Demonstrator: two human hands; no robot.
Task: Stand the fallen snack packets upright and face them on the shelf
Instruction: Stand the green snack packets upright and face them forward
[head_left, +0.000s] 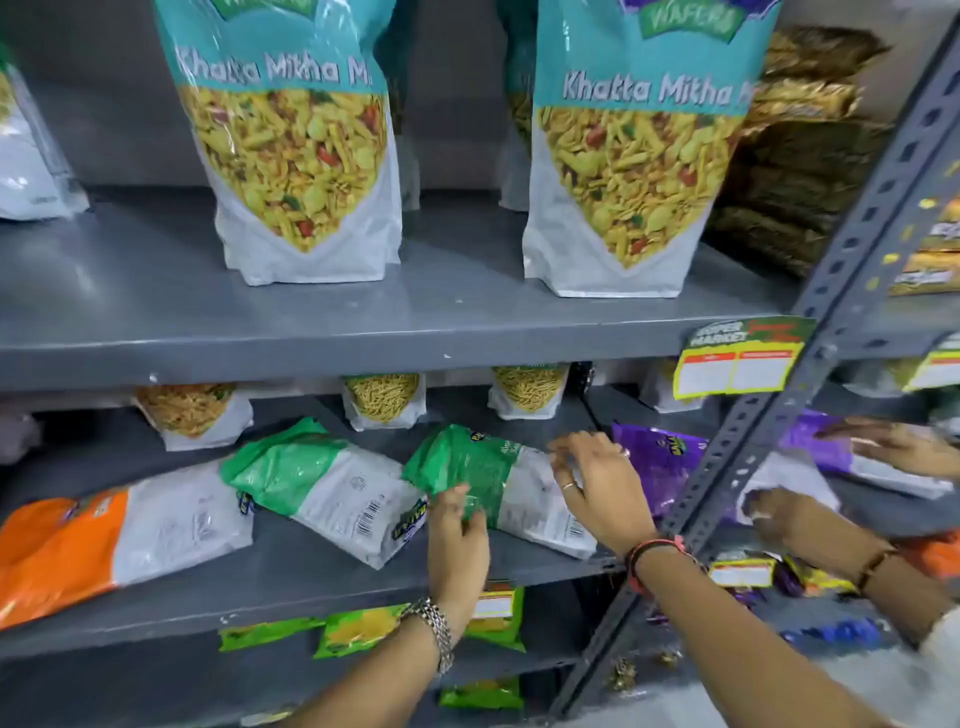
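On the middle grey shelf (291, 577) several snack packets lie fallen. A green-and-white packet (493, 478) lies tilted at the centre; my left hand (457, 535) pinches its lower green edge and my right hand (597, 483) grips its right side. To its left lies another green-and-white packet (317, 483), back side up. At far left there is an orange-and-white packet (104, 540), also flat. A purple packet (660, 462) lies just right of my right hand. Small packets (384, 400) stand upright at the back of this shelf.
Two tall Khatta Mitha bags (301, 156) stand on the upper shelf (311, 348). A slotted grey upright (769, 431) crosses in front at right. Beyond it, another person's hands (898, 447) handle purple packets on the neighbouring rack. Small green packets (363, 629) sit on the shelf below.
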